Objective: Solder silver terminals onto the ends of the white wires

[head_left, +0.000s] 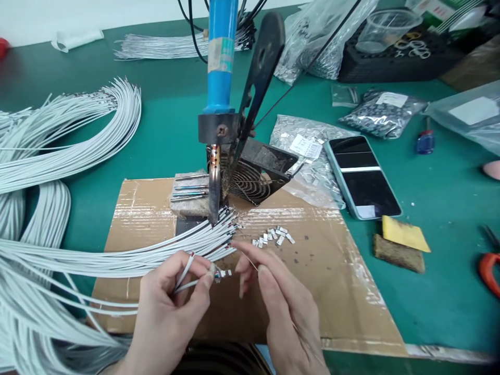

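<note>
Cable sits pinched in my left hand, thin wire in my right hand, toward the near edge of the cardboard; keeping both steady below the iron seems best.

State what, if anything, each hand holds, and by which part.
Left hand: white cable, near its connector end. Right hand: thin wire, near its tip.

Single head-worn view, facing forward and down; left hand and right hand near, close below (white wall at the far left).
</note>
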A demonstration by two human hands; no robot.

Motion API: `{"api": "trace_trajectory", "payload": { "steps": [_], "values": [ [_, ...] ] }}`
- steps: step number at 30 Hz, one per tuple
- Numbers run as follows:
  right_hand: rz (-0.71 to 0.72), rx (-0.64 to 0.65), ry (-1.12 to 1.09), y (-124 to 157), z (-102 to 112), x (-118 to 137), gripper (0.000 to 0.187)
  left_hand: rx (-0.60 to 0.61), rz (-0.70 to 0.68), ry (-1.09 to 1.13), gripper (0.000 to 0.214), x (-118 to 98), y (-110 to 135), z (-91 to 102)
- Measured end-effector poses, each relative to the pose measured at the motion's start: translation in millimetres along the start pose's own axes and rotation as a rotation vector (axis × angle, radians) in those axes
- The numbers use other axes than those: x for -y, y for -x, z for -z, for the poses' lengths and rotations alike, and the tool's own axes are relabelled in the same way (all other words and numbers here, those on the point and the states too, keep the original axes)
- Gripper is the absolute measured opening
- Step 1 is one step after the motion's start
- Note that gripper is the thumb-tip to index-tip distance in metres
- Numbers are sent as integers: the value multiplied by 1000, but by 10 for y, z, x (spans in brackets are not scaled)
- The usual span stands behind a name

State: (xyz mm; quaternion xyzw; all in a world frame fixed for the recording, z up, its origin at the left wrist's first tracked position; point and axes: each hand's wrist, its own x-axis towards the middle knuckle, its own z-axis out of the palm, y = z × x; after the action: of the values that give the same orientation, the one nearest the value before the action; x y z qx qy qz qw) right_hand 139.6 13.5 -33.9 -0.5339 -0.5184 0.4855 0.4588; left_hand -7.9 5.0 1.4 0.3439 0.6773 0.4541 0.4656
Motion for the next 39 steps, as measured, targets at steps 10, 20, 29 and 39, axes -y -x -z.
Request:
{"api": "trace_trajectory", "payload": {
  "steps": [10,20,29,39],
  "values": [
    [-71,-40,11,-96,88,41,35,-51,-34,-11,13,-22,-174,7],
    [55,-56,5,-193,-118,165,22,36,-126,-61,13,-34,-359,49],
    [-34,-99,7,-255,-149,167,21,-28,-130,-20,12,-132,-431,-55],
    [-51,-89,-20,-294,-133,173,21,-33,-134,-1,11,-187,-471,-64]
  ]
}}
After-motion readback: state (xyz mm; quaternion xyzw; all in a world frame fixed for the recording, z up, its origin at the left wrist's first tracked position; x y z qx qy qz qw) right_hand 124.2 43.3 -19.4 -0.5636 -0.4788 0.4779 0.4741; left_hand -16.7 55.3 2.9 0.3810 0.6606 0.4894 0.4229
